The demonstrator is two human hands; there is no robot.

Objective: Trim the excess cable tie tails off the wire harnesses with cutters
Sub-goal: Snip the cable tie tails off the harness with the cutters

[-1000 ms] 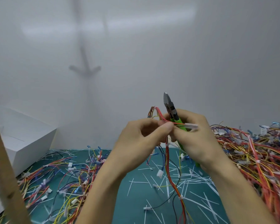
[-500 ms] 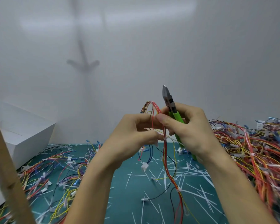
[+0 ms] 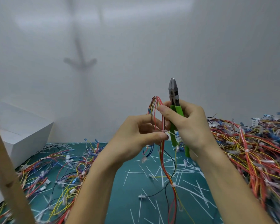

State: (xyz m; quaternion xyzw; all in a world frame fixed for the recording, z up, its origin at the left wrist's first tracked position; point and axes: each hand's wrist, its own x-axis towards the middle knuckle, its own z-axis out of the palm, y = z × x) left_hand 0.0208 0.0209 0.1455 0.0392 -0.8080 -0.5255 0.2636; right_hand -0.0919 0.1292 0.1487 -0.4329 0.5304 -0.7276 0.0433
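Green cutters (image 3: 174, 94) in right hand (image 3: 191, 126), harness (image 3: 164, 159) pinched by left hand (image 3: 132, 139)

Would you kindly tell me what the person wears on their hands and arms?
No gloves or rings show on the left hand or right hand; the left forearm and right forearm are bare to the picture's edge, without sleeve, watch or bracelet.
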